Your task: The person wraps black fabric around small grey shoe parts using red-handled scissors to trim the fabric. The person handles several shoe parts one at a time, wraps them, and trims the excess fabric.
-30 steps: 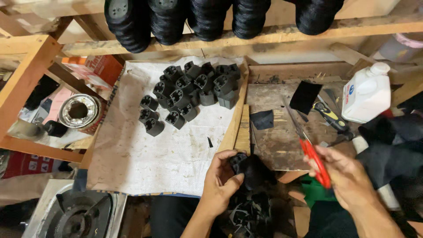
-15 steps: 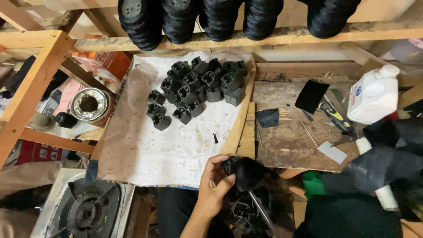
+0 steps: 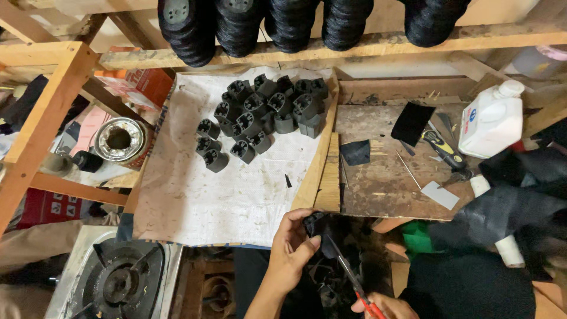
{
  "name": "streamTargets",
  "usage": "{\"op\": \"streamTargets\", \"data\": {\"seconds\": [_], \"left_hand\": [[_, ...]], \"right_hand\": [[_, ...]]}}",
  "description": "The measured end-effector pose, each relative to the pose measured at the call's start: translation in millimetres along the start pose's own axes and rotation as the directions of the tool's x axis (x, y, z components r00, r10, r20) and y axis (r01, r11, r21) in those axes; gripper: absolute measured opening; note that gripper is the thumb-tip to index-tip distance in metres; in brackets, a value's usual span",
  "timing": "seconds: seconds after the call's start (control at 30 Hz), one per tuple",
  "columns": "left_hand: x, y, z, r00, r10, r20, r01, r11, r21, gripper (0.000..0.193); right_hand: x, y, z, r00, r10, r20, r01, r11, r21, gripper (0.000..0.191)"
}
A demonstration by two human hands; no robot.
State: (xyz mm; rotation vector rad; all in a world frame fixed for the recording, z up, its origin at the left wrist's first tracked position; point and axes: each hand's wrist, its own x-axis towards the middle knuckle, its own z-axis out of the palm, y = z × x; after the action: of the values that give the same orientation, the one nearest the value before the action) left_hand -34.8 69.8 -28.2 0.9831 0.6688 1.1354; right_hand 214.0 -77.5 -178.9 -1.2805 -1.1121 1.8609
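Since a second ago your right hand [image 3: 381, 306] is dropping to the bottom edge of view, taking the red-handled scissors [image 3: 353, 282] off the wooden bench [image 3: 378, 183] and down toward the piece.

Your left hand [image 3: 292, 245] is pinching a small black plastic piece [image 3: 319, 227] between thumb and fingers, fingers closed narrow around it, holding it just below the front edge of the bench. You're presenting it blade-side, likely so the scissor tips can reach its edge. The blades are pointing up at the piece, tips about touching it; I cannot tell if they're cutting. The right hand is mostly out of frame, fingers wrapping the red handles.

Around you:
- A heap of similar black moulded parts [image 3: 266, 112] is sitting on the white sheet [image 3: 224, 195] at the back, well apart from your hands.
- A white plastic jug [image 3: 490, 121], a yellow-handled knife [image 3: 443, 149] and black scraps [image 3: 411, 123] are lying on the bench to the right.
- Black thread spools [image 3: 283, 20] are hanging on the rail above.
- A gas burner [image 3: 118, 283] is sitting low left.

Dark clutter below your hands is crowding the cut; the bench edge is close above.
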Motion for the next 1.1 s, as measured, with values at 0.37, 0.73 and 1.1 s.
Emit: {"op": "streamTargets", "data": {"seconds": [0.37,0.73,1.1], "left_hand": [[2.1,-0.6,-1.7,0.991,-0.121,-0.053,0.123,0.991,0.049,0.048],[12.2,7.9,-1.1,0.994,-0.112,0.003,0.111,0.992,0.056,0.048],[12.9,9.5,-4.6,0.985,-0.175,0.016,0.173,0.983,0.067,0.048]], "right_hand": [[-4.3,3.2,-2.2,0.999,0.001,-0.045,0.001,1.000,0.029,0.033],[4.7,6.1,-4.1,1.000,-0.019,0.015,0.015,0.980,0.199,0.051],[8.5,-3.3,5.8,0.998,0.053,0.028,-0.059,0.949,0.310,0.038]]}}
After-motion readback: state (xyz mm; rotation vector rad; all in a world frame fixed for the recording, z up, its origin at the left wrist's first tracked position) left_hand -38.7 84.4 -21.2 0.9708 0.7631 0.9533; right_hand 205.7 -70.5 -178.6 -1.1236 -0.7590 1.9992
